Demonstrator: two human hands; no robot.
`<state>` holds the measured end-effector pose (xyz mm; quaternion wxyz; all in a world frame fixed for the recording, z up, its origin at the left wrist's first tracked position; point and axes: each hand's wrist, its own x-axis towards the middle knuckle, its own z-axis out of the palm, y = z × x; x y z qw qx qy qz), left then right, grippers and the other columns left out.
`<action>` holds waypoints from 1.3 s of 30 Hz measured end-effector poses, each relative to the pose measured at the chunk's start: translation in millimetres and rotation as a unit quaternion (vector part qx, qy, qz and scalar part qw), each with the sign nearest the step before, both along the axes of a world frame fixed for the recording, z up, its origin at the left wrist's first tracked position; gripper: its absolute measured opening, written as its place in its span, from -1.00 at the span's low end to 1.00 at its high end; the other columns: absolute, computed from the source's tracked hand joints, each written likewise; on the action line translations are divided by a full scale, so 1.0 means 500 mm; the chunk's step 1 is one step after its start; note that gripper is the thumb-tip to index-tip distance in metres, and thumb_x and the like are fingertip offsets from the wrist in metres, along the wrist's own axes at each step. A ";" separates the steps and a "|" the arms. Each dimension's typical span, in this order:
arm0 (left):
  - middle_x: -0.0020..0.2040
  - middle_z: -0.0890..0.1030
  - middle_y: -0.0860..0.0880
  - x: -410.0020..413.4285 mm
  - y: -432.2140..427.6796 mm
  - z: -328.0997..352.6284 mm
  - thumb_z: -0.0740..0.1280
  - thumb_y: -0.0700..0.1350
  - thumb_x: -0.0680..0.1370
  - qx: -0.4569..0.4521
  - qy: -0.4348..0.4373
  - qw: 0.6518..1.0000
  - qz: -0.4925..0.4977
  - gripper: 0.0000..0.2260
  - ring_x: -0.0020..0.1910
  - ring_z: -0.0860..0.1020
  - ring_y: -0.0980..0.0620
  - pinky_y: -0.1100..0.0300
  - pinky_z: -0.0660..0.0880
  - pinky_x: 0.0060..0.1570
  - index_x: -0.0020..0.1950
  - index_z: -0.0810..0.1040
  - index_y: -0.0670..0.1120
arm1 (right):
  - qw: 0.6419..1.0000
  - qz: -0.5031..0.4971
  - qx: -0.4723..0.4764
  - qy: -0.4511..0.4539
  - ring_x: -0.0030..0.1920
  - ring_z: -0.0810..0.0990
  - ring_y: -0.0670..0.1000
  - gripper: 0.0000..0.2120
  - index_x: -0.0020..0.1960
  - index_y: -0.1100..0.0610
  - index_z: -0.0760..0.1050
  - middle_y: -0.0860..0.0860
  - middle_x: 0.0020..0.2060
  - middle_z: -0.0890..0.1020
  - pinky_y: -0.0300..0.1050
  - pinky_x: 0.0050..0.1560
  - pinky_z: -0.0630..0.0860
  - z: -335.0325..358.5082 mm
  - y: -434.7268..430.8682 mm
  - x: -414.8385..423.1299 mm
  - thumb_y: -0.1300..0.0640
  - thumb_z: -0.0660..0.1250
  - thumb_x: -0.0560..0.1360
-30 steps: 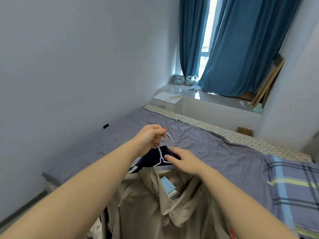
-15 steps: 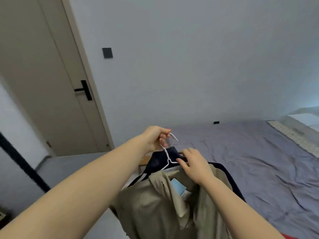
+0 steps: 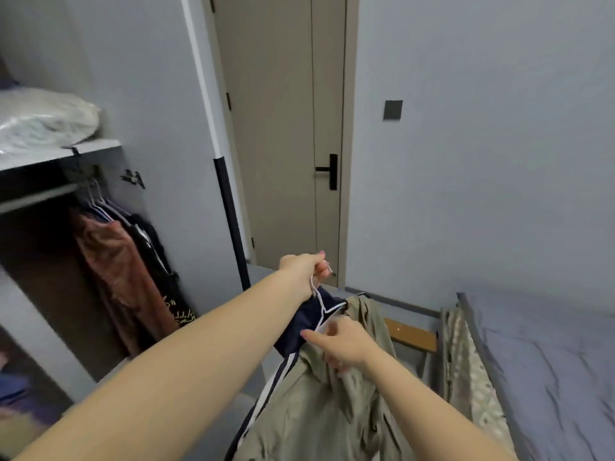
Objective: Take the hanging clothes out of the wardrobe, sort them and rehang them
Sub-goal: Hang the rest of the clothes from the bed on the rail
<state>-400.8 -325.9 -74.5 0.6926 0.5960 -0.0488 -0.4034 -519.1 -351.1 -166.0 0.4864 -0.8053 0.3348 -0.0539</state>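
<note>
The view has swung from the window and the bed round to the door (image 3: 283,128) and the open wardrobe (image 3: 60,154), while the two arms have kept the same hold on the bundle. So the person has turned from the bed (image 3: 549,361) towards the rail, and I judge the carry back for rehanging is under way.

The left hand (image 3: 304,272) is curled tight round the hook of a white wire hanger (image 3: 321,301), raised in front of the door. From it hangs a navy garment with white stripes (image 3: 298,332). A khaki shirt (image 3: 316,410) drapes in front of that, clear of the bed's near corner and over the floor. The right hand (image 3: 342,341) has its forefinger stretched along the hanger's shoulder and its lower fingers curled into the khaki collar, steadying the load.

In the wardrobe, a rust-brown garment (image 3: 109,261) and a black printed one (image 3: 159,261) hang at the right end of the rail (image 3: 40,194), under the shelf that carries bagged bedding (image 3: 43,118). The rail to their left looks free, though its far end is out of view. Whether the hand holds one hook or several cannot be told.
</note>
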 end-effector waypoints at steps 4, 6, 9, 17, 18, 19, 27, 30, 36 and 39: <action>-0.33 0.57 -0.18 0.110 0.053 -0.008 0.26 -0.33 0.59 -0.034 0.073 0.994 0.069 -0.88 -0.22 0.65 -0.08 0.26 0.54 -0.43 0.12 0.47 -0.31 | 0.999 0.002 0.031 0.017 -0.41 0.64 0.15 -0.50 -0.24 0.21 0.44 0.16 -0.40 0.59 0.07 -0.37 0.64 -0.003 0.062 0.122 -0.24 0.46 0.35; -0.32 0.60 -0.15 0.146 0.086 -0.012 0.23 -0.30 0.61 -0.040 0.067 0.993 0.091 -0.92 -0.23 0.66 -0.03 0.27 0.56 -0.36 0.05 0.47 -0.31 | 0.999 -0.002 0.025 0.023 -0.44 0.60 0.10 -0.51 -0.26 0.21 0.43 0.14 -0.41 0.59 0.06 -0.40 0.63 -0.011 0.094 0.176 -0.22 0.47 0.32; -0.52 0.59 -0.08 0.193 0.134 -0.021 0.25 -0.28 0.60 -0.052 0.071 0.984 0.153 -0.81 -0.05 0.66 -0.04 0.24 0.55 -0.36 0.20 0.45 -0.30 | 0.999 0.017 -0.019 0.022 -0.28 0.59 0.09 -0.47 -0.21 0.15 0.38 0.05 -0.26 0.58 0.02 -0.35 0.59 -0.035 0.145 0.246 -0.28 0.47 0.22; 0.30 0.53 -0.17 0.208 0.262 0.015 0.17 -0.24 0.65 -0.101 0.116 0.959 0.238 -0.75 0.33 0.48 -0.09 0.18 0.42 0.15 0.32 0.41 -0.25 | 0.989 0.150 -0.016 -0.001 0.00 0.52 0.08 -0.73 0.18 0.16 0.30 0.10 0.05 0.54 -0.04 0.02 0.52 -0.092 0.210 0.316 0.22 0.23 0.50; 0.30 0.54 -0.16 0.205 0.276 0.017 0.18 -0.22 0.65 -0.103 0.113 0.958 0.242 -0.72 0.31 0.49 -0.08 0.18 0.42 0.12 0.36 0.39 -0.24 | 0.986 0.167 0.001 -0.025 0.03 0.54 0.07 -0.73 0.21 0.14 0.33 0.08 0.06 0.56 -0.03 0.09 0.53 -0.099 0.211 0.316 0.20 0.24 0.52; 0.29 0.55 -0.13 0.206 0.290 0.020 0.19 -0.20 0.65 -0.103 0.109 0.960 0.237 -0.71 0.30 0.51 -0.06 0.18 0.42 0.09 0.36 0.39 -0.23 | 0.983 0.177 0.018 -0.048 0.05 0.55 0.05 -0.74 0.21 0.12 0.37 0.06 0.07 0.59 0.00 0.14 0.52 -0.096 0.214 0.313 0.17 0.26 0.54; 0.08 0.65 0.03 0.222 0.420 -0.020 0.30 -0.04 0.60 0.092 -0.082 0.966 0.226 -0.89 0.11 0.57 0.05 0.08 0.38 0.22 0.06 0.55 -0.05 | 0.953 0.255 0.103 -0.128 0.00 0.61 -0.01 -0.87 0.11 0.12 0.47 -0.04 -0.08 0.63 -0.19 -0.03 0.51 -0.061 0.228 0.331 0.17 0.29 0.56; 0.03 0.59 -0.02 0.207 0.486 -0.069 0.24 -0.06 0.62 0.208 -0.038 0.946 0.246 -0.83 0.00 0.51 0.03 0.14 0.44 0.09 0.07 0.57 -0.11 | 0.942 0.285 0.132 -0.114 -0.11 0.59 -0.05 -0.97 0.00 0.13 0.46 -0.04 -0.17 0.60 -0.32 -0.21 0.45 -0.063 0.260 0.359 0.21 0.30 0.57; 0.12 0.55 -0.06 0.221 0.578 -0.139 0.19 0.06 0.63 0.282 0.000 0.942 0.183 -0.70 0.11 0.56 -0.04 0.11 0.46 0.10 0.18 0.50 -0.14 | 0.934 0.295 0.180 -0.090 -0.29 0.56 -0.09 -0.93 -0.09 0.22 0.48 0.01 -0.30 0.57 -0.38 -0.41 0.42 -0.049 0.357 0.474 0.25 0.34 0.54; 0.20 0.55 -0.10 0.292 0.609 -0.154 0.15 0.13 0.63 0.247 -0.008 0.950 0.189 -0.60 0.05 0.58 -0.04 0.06 0.48 0.16 0.28 0.44 -0.14 | 0.930 0.302 0.190 -0.083 -0.44 0.50 -0.15 -0.81 -0.23 0.21 0.44 0.01 -0.40 0.52 -0.39 -0.49 0.38 -0.026 0.407 0.566 0.24 0.36 0.53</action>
